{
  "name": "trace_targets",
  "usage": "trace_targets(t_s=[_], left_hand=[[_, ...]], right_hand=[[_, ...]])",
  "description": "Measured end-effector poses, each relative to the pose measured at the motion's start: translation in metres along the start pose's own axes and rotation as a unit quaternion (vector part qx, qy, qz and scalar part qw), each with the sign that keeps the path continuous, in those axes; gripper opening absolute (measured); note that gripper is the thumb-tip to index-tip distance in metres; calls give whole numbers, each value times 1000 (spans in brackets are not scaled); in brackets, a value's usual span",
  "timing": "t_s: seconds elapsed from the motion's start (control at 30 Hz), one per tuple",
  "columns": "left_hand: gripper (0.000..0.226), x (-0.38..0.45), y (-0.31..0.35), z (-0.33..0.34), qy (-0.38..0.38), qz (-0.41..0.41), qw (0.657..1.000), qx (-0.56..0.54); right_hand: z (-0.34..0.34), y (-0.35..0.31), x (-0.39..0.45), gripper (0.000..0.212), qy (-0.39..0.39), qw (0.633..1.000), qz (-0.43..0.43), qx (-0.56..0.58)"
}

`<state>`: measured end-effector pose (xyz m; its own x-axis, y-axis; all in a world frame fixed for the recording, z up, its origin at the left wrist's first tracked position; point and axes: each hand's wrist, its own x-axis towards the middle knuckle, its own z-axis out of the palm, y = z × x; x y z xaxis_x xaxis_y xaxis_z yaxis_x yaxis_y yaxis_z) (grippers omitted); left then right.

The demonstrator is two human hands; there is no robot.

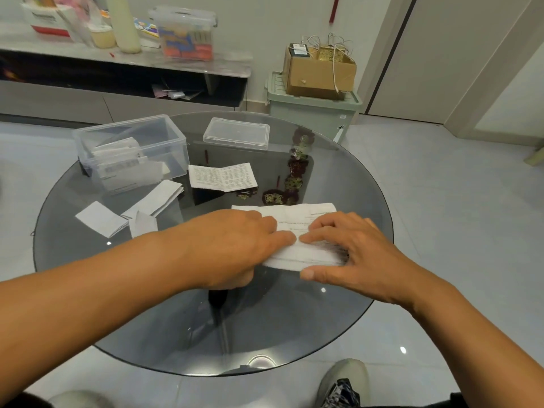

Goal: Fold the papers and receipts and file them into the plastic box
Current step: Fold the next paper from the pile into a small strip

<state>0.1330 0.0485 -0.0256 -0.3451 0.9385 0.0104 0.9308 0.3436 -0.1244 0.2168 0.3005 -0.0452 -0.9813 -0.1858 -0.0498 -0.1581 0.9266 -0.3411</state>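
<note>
A white printed paper (300, 219) lies on the round glass table (338, 313), its near edge folded over. My left hand (235, 245) presses the fold from the left with its fingers flat. My right hand (350, 248) presses it from the right, thumb along the near edge. The clear plastic box (164, 136) stands open at the back left with several folded papers inside. Its lid (236, 133) lies to the right of it. A folded leaflet (222, 176) lies in front of the lid. Folded receipts (159, 198) and a small white slip (100, 217) lie to the left.
A green storage bin (318, 113) with a cardboard box (318, 72) on top stands on the floor beyond the table. A low cabinet (88, 104) with cluttered items runs along the back wall. Dark ornaments (294, 184) show through the glass. My shoe (344, 384) is below the table edge.
</note>
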Motion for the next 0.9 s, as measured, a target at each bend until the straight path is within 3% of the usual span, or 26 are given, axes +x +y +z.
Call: trace_targets(t_s=[0.07,0.13,0.23,0.33,0.4,0.47,0.57,0.73,0.83,0.9], left_hand=[[52,2,-4,2,30,-6,999,-17],[42,2,-10,1,47,-72,991,-99],[36,-3,-22,-1,20,-183,932,-313],[29,-11,-27,-4,1,-209,884,-419],[56,-15,-25,-9,-45,-201,873,-441],[81,-15,-19,-11,-60,-204,879,-427],[74,-9,-16,0,19,-244,893,-377],[72,-1,-16,19,97,-320,876,-347],[64,-1,-14,25,157,-296,921,-200],[53,-3,-14,26,182,-237,951,-76]], right_hand=[[1,-2,0,79,-7,1000,-17,-10],[2,-2,0,72,15,999,-31,-20],[7,3,-1,62,96,995,-29,-9],[9,11,1,58,143,983,5,114],[5,10,5,49,161,960,54,222],[4,10,11,48,176,942,91,272],[8,3,19,64,183,924,133,307],[15,-5,31,89,183,953,200,138],[15,-7,34,69,168,961,210,70],[13,-7,35,53,140,969,198,39]])
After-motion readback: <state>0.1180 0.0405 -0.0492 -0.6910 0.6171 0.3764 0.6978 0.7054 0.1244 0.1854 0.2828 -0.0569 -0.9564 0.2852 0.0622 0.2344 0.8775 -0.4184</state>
